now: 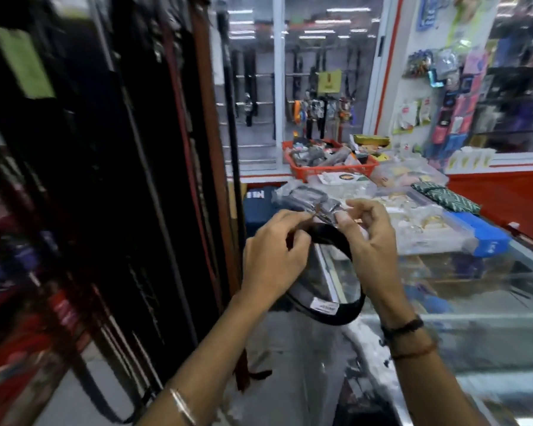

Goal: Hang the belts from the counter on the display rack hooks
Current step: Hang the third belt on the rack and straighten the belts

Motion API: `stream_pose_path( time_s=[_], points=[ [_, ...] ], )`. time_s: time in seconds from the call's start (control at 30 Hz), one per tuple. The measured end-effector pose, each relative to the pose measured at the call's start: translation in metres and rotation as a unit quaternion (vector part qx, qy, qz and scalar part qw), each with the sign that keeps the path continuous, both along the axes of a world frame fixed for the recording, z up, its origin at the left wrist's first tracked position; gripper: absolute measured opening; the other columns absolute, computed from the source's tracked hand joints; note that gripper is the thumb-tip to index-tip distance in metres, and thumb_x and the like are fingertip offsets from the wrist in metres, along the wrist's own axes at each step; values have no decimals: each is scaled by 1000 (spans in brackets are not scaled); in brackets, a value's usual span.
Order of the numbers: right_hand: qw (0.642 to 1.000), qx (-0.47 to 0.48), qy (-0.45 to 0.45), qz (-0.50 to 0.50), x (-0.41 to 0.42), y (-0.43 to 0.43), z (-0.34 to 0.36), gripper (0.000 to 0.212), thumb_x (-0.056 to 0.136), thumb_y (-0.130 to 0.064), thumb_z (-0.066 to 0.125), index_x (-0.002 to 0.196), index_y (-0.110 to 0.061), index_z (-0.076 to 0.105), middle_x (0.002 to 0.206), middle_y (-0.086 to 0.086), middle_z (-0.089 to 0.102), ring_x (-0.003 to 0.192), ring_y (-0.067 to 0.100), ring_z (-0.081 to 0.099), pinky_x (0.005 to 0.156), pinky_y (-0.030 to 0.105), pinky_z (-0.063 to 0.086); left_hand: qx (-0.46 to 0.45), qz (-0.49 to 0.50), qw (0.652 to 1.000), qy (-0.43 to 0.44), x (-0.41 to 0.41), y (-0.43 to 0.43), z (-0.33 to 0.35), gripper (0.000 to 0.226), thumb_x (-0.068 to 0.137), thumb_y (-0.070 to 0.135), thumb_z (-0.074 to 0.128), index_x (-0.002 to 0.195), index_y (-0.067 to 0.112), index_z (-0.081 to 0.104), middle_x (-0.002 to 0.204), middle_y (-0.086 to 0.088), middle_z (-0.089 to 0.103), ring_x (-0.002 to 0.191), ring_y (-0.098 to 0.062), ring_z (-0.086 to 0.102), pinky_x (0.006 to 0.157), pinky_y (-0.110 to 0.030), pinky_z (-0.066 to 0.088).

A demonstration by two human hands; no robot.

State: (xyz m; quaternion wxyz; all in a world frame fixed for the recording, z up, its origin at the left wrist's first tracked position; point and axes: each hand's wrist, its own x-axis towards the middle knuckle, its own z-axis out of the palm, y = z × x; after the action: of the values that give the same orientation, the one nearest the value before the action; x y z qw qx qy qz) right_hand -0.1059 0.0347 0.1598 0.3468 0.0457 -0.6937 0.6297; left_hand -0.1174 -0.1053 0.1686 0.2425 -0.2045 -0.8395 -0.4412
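right now i have one black belt (330, 241) coiled in a loop between both hands, raised above the glass counter (490, 305) at about the middle of my view. my left hand (273, 256) is pinched tight on the strap at its 10 o'clock edge, and my right hand (366, 235) is pinched on the wrapped buckle end at 12 o'clock, fingers narrow. a white tag (324, 305) hangs on the loop at 6 o'clock.

my worry is that the coil springs open if either pinch slackens, and the free end drops onto the counter. reaching to 9 o'clock, the loop could also snag the belts already crowding the rack (120, 179); the hooks are out of sight, so i cannot judge which is free.

counts: one belt in hand, two hands, one red basket (305, 173) at 12 o'clock. the hanging belts are too blurred to count.
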Motion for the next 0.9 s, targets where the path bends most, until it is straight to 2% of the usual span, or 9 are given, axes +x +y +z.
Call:
stream_pose_path(
  time_s=[0.07, 0.17, 0.3, 0.37, 0.43, 0.57, 0.67, 0.8, 0.9],
  points=[
    [1000, 1, 31, 3, 1, -33, 12, 23, 86, -25, 57, 109, -28, 54, 98, -2, 60, 95, 11, 60, 85, 20, 48, 111, -9, 993, -33, 9, -18, 19, 17, 87, 32, 59, 97, 24, 70, 87, 17, 70, 83, 2, 65, 73, -11, 47],
    [998, 10, 58, 0, 4, -74, 28, 35, 84, -33, 56, 119, -34, 51, 103, -14, 60, 101, 6, 58, 90, 23, 47, 241, -37, 969, -46, 15, -44, 44, 15, 85, 30, 67, 86, 15, 72, 75, 8, 72, 71, 0, 66, 70, -17, 50],
    [994, 59, 88, -15, 4, -118, 53, 30, 83, -39, 55, 113, -44, 52, 108, -16, 64, 102, 4, 60, 90, 30, 50, 319, -40, 947, -21, 15, -79, 70, 14, 82, 24, 71, 80, 10, 72, 79, -11, 74, 77, -26, 70, 72, -36, 54],
    [991, 82, 107, -20, 5, -132, 68, 24, 82, -47, 59, 105, -48, 52, 100, -20, 66, 97, 3, 61, 84, 28, 50, 339, -49, 939, 0, 15, -96, 84, 12, 82, 20, 71, 81, 8, 73, 78, -13, 74, 70, -21, 69, 65, -30, 55],
    [988, 82, 130, 4, 7, -146, 87, 17, 79, -53, 62, 93, -47, 53, 84, -27, 65, 86, -3, 61, 77, 15, 47, 354, -59, 933, 28, 18, -112, 99, 9, 83, 14, 69, 82, 5, 73, 75, -8, 74, 66, -8, 66, 61, -19, 52],
    [975, -7, 190, 117, 8, -173, 126, 17, 75, -36, 66, 88, -35, 54, 77, -31, 66, 71, -7, 62, 63, 5, 46, 356, -82, 927, 80, 24, -137, 132, 8, 81, 12, 70, 86, 6, 73, 75, -4, 74, 70, -10, 69, 69, -28, 59],
    [958, -45, 233, 159, -1, -192, 149, 21, 75, -27, 64, 94, -28, 54, 77, -24, 69, 74, -5, 65, 66, 6, 48, 345, -86, 927, 119, 22, -151, 159, 4, 81, 12, 70, 83, 10, 73, 70, 2, 73, 67, -6, 68, 64, -23, 57],
    [944, -52, 281, 166, -12, -212, 182, 42, 85, -17, 63, 124, -25, 49, 89, 1, 63, 81, 8, 62, 74, 15, 49, 324, -72, 927, 175, 16, -167, 196, 4, 81, 14, 71, 84, 12, 73, 70, 3, 73, 68, -8, 68, 69, -28, 59],
    [933, -49, 319, 162, -18, -223, 206, 45, 88, -13, 61, 129, -27, 48, 96, 6, 61, 79, 2, 58, 73, 12, 48, 313, -63, 924, 209, 13, -174, 221, 3, 81, 14, 71, 82, 16, 73, 69, 5, 73, 67, -9, 68, 69, -27, 59]
  ],
)
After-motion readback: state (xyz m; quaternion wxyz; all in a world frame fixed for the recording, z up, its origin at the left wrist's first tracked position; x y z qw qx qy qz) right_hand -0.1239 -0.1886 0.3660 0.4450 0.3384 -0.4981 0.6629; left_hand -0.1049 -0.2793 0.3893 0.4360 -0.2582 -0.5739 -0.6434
